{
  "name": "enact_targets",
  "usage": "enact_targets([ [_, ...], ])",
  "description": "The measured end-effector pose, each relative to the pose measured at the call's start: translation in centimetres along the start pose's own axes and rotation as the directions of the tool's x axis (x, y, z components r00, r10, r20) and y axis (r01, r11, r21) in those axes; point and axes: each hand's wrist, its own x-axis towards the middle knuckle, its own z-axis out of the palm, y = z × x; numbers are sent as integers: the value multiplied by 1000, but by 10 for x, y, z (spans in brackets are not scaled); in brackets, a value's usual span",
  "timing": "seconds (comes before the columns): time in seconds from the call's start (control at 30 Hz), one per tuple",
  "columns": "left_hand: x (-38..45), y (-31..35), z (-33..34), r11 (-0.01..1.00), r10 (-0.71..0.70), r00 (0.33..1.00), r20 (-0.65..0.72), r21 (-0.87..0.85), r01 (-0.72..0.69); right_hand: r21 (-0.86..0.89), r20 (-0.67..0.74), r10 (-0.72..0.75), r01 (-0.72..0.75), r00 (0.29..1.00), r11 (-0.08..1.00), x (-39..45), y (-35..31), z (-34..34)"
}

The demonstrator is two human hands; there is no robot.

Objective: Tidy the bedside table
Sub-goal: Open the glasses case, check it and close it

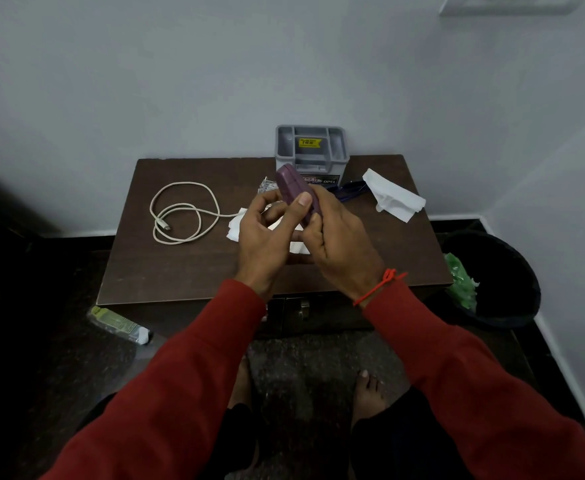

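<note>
A dark brown bedside table (187,271) stands against the wall. Above its middle both hands hold a purple case (291,187), tilted with one end up. My left hand (266,237) has its thumb pressed on the case's side. My right hand (336,244) wraps the lower end. A grey plastic organiser (311,150) with several compartments stands at the back edge. A coiled white cable (183,213) lies on the left. White tissue (393,195) lies crumpled on the right; more white paper (237,226) shows under my hands. A blue object (349,188) lies beside the organiser.
A black waste bin (505,282) with green plastic inside stands on the floor to the table's right. A small yellow-green packet (117,323) lies on the floor at the left front corner. A drawer handle (304,308) shows on the table's front. My bare feet are below.
</note>
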Motion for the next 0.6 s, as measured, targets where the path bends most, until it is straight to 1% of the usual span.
enact_targets([
  [0.13,1,0,-2,999,38,999,-4,36,-38,-33,9,1,-1,1000,999,1,-2,0],
  [0.23,1,1,-4,995,75,997,-16,71,-73,-66,49,28,-25,998,997,2,-1,0],
  [0.4,2,-1,-6,984,122,992,-10,133,-120,-48,76,84,-80,994,996,1,-4,3],
  [0.5,1,0,-5,988,124,992,11,90,-124,18,59,139,-141,988,990,3,-5,-6],
  [0.6,1,5,-6,991,111,993,47,67,-114,96,2,105,-105,994,990,3,-3,-14],
])
